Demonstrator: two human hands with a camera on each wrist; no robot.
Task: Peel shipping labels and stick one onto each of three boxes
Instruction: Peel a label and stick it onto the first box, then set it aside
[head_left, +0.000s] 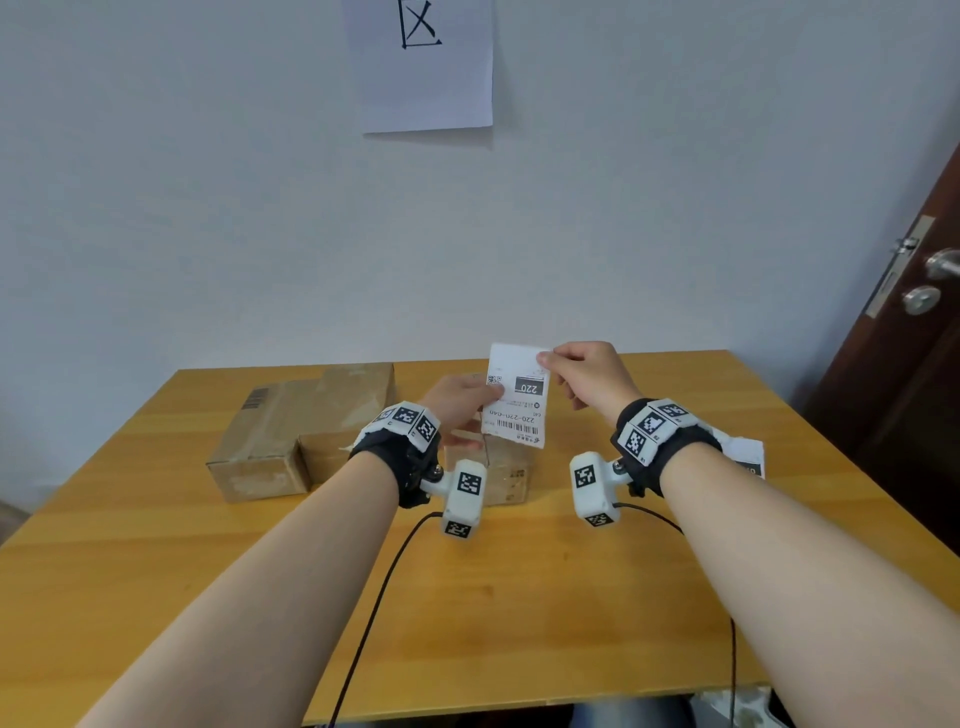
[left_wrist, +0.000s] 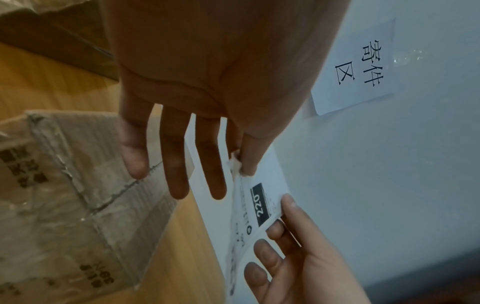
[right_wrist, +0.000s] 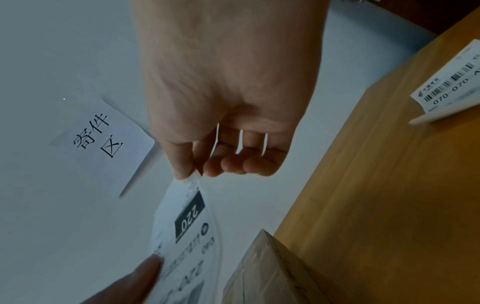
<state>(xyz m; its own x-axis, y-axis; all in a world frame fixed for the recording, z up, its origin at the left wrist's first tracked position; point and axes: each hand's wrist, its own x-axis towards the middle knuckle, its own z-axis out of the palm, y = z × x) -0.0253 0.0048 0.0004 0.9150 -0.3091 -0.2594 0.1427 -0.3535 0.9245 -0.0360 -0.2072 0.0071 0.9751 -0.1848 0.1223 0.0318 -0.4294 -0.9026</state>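
Observation:
A white shipping label (head_left: 517, 395) marked "220" is held upright above the table, between both hands. My left hand (head_left: 491, 397) pinches its left edge with the thumb (left_wrist: 248, 162), the other fingers straight behind the paper. At the upper right corner my right hand (head_left: 545, 358) pinches the label (right_wrist: 189, 226) between thumb and forefinger. Three brown cardboard boxes lie beneath: a large one (head_left: 311, 405) at the left, a smaller one (head_left: 332, 457) against it, and one (head_left: 506, 475) directly under the label. The third box (left_wrist: 78, 205) has a taped seam on top.
More labels (head_left: 748, 457) lie on the wooden table (head_left: 519, 597) behind my right wrist, one reading "070" (right_wrist: 451, 82). A paper sign (head_left: 421, 62) hangs on the wall. A dark door (head_left: 914, 322) stands at the right. Two cables trail off the front edge.

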